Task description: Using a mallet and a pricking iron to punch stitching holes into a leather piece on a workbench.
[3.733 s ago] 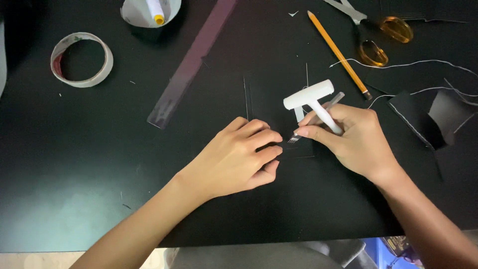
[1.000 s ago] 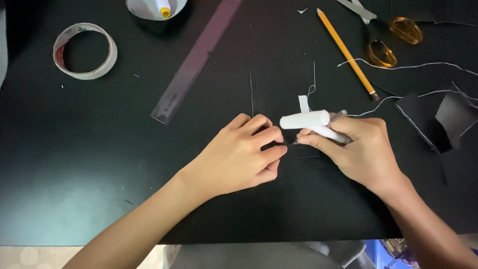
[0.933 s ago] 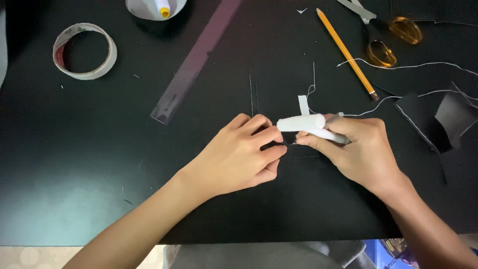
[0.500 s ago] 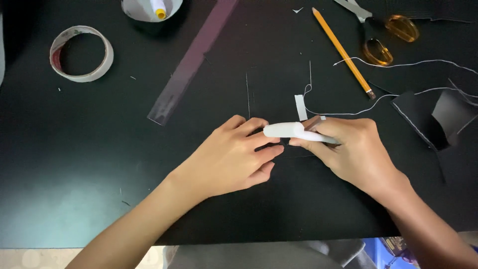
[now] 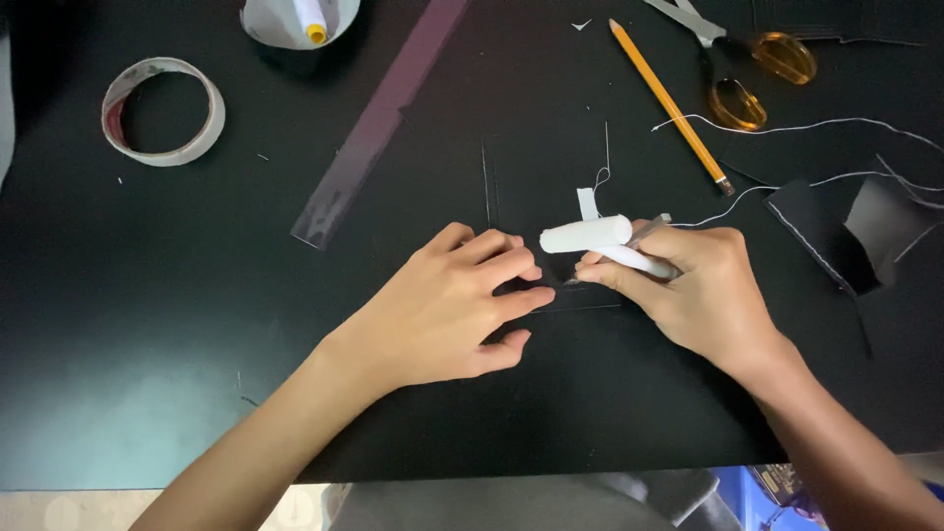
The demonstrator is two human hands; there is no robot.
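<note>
Right hand [image 5: 703, 295], at about four o'clock from the middle of the view, is closed around a white-handled cutting tool [image 5: 629, 260], its tip down on the black sheet [image 5: 551, 187] just beside the left fingertips; a short white roll [image 5: 586, 234] lies across the tool at twelve o'clock from the knuckles, touching it. Left hand [image 5: 447, 310] lies palm down with fingers spread and slightly curled, pressing flat on the sheet, gripping nothing. Faint cut lines run up the sheet toward twelve o'clock. Around them: a clear ruler [image 5: 379, 123] lying aslant at eleven o'clock, a tape ring [image 5: 162, 110] far out at ten, a white cup with a yellow-tipped marker [image 5: 300, 18] at the top edge, a yellow pencil [image 5: 669, 103] and orange-handled scissors [image 5: 752, 64] at one o'clock, black paper scraps [image 5: 851, 226] and white thread [image 5: 787, 126] at three o'clock. Nothing lies between the hands.
</note>
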